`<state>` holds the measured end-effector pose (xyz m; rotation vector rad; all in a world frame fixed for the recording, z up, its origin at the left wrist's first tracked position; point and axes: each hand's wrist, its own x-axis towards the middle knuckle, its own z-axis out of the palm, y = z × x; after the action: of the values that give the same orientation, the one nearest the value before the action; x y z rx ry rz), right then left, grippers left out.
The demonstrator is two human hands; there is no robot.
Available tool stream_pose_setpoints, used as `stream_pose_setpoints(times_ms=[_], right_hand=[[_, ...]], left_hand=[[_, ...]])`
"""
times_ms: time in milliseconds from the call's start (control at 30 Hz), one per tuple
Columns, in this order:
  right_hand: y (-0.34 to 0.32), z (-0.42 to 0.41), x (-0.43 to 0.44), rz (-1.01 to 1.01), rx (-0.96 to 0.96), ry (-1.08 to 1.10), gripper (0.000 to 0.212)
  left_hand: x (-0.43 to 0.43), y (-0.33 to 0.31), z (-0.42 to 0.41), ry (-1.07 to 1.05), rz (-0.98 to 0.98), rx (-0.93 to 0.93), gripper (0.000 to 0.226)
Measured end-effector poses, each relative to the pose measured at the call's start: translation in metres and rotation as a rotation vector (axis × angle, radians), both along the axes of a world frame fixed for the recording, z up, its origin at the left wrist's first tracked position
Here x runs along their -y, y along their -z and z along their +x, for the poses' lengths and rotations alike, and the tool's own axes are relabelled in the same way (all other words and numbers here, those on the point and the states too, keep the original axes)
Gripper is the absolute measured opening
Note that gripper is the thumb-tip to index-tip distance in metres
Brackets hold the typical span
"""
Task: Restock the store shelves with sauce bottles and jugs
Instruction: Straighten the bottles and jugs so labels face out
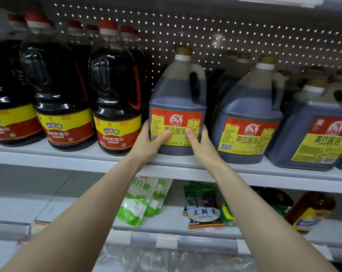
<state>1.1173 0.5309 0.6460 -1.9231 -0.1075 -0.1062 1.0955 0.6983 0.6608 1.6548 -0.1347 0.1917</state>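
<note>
A soy sauce jug (176,95) with a tan cap stands upright at the front edge of the upper shelf (68,157), between a red-capped soy sauce bottle (117,107) just beside it on the left and a matching jug (248,114) on the right. The left hand (150,140) and right hand (200,142) grasp its lower sides, fingers (146,127) wrapped round the corners, thumbs pressed on the label. On the lower shelf (68,209) lie white sugar bags (138,199) and a soybean paste pouch (203,209).
</note>
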Motion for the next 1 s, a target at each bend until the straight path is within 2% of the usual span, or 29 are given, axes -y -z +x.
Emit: stream_pose_setpoints(times_ms=[100, 167, 367, 500, 733, 900, 1000], right_hand=[[-0.001, -0.001, -0.003, -0.003, -0.014, 0.005, 0.106], [-0.002, -0.001, -0.003, 0.001, -0.02, 0.004, 0.111], [-0.002, -0.002, -0.003, 0.005, -0.029, -0.001, 0.103], [-0.002, -0.001, -0.002, 0.006, -0.025, -0.006, 0.084], [-0.003, -0.003, -0.002, 0.017, -0.032, -0.001, 0.083], [-0.006, -0.011, -0.004, 0.027, -0.046, 0.007, 0.101], [-0.009, -0.014, -0.003, 0.033, -0.039, 0.004, 0.088]], left_hand=[[0.0, -0.001, 0.0, 0.008, -0.002, -0.005, 0.052], [0.0, -0.001, 0.001, 0.005, 0.0, -0.001, 0.052], [0.0, 0.001, 0.003, 0.001, 0.009, 0.007, 0.056], [0.001, 0.001, 0.002, -0.002, 0.006, 0.005, 0.056], [0.001, -0.001, 0.001, 0.003, 0.007, -0.02, 0.057], [0.0, -0.004, -0.001, 0.022, 0.01, -0.041, 0.057], [0.0, -0.005, -0.002, 0.017, 0.011, -0.045, 0.052]])
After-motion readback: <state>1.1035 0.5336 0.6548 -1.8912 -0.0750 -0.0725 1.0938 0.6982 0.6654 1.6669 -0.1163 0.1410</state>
